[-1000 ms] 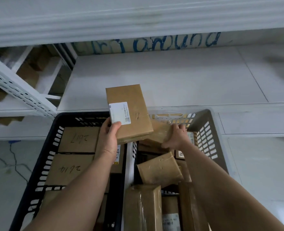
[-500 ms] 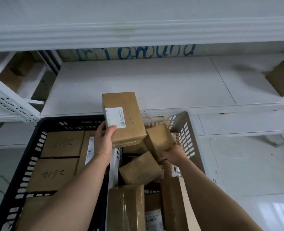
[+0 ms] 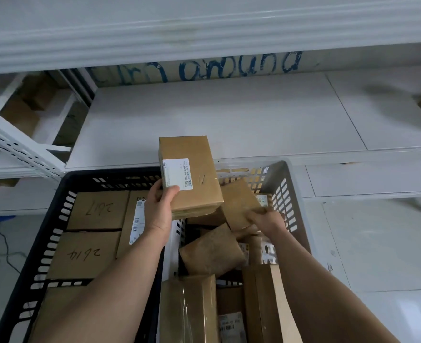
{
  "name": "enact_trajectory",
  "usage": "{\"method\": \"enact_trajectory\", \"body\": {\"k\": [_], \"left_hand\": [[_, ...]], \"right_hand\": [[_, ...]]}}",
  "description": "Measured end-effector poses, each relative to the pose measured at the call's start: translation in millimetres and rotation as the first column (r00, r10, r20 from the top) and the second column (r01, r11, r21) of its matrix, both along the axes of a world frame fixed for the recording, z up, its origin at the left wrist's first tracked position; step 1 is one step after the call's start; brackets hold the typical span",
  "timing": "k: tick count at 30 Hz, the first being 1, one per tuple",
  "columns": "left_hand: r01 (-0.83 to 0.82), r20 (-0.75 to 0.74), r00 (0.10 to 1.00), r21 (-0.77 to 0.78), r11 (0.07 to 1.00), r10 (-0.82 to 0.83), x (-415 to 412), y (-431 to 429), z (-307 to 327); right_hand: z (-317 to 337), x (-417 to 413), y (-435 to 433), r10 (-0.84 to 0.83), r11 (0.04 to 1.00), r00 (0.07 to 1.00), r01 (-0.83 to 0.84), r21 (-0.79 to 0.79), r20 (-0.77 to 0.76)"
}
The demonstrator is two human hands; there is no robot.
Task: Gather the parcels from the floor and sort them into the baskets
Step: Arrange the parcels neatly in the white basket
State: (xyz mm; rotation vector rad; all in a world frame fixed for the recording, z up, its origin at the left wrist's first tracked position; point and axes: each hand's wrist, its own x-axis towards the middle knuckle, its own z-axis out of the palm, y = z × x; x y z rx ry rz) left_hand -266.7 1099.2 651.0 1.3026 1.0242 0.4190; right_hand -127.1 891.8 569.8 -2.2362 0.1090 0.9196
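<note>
**Two parcels in hand where the baskets meet**

Nearest the person, flat cartons (image 3: 85, 253) marked in pen fill the black basket (image 3: 80, 177), and loose parcels lie jumbled in the grey basket (image 3: 287, 179) beside it. Farther in, the left hand (image 3: 158, 211) grips the labelled box (image 3: 199, 194) by its near left corner, thumb on the label. The box is raised over the two adjoining rims, its long axis pointing away toward the white shelf (image 3: 229, 115). The right hand (image 3: 266, 220) pinches a smaller brown parcel (image 3: 239, 201), tilted, near the grey basket's far right corner. The box hangs about as near one basket as the other.
</note>
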Motion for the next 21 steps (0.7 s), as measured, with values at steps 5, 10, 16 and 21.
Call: {"method": "enact_trajectory", "body": {"k": [5,10,16,21], "left_hand": [[-0.008,-0.012,1.000,0.011,1.000,0.008,1,-2,-3],[-0.002,-0.004,1.000,0.022,1.000,0.002,5,-2,-2],[0.032,0.024,0.999,0.023,0.999,-0.033,11,-7,2],[0.042,0.032,0.999,0.014,0.999,-0.043,12,-8,5]], "right_hand": [[5,7,-2,-0.153,0.963,0.981,0.176,0.202,-0.123],[18,6,-2,-0.065,0.997,0.991,0.059,0.053,0.115],[22,-12,-2,0.433,0.852,0.743,-0.153,-0.500,0.510],[14,-16,-4,0.430,0.824,0.851,-0.232,-0.517,0.303]]}}
